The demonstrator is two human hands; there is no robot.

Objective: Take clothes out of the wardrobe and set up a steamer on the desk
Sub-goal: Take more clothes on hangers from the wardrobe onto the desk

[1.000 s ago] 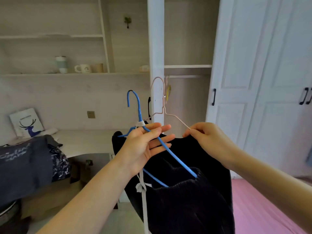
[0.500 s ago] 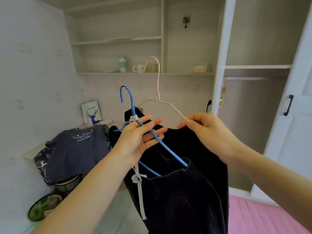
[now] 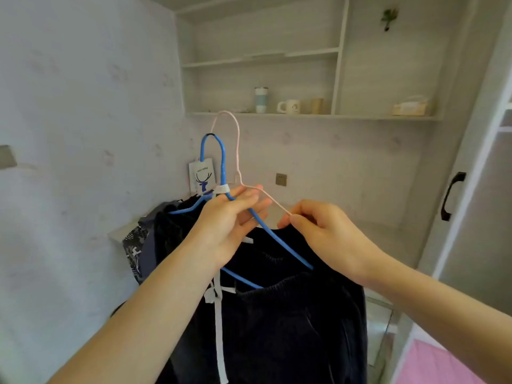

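A wall shelf (image 3: 360, 116) is seen above the left hand (image 3: 227, 225) and the right hand (image 3: 329, 239). A white-and-blue tumbler (image 3: 261, 100), a white mug (image 3: 289, 106) and a beige cup (image 3: 317, 105) are set in a row on it, with a pale box (image 3: 410, 107) further over on the right hand's side. Behind the hands, a pale worktop (image 3: 117, 235) is loaded on the left hand's side with dark folded clothes (image 3: 144, 245). A deer-print card (image 3: 202, 177) is propped at its back.

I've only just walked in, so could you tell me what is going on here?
A person is holding up two clothes hangers. The left hand holds the blue hanger by its neck, with dark trousers and a white drawstring hanging from it. The right hand pinches the arm of the pink wire hanger, which carries another dark garment. A pile of clothes lies on the desk behind; no steamer is in view.
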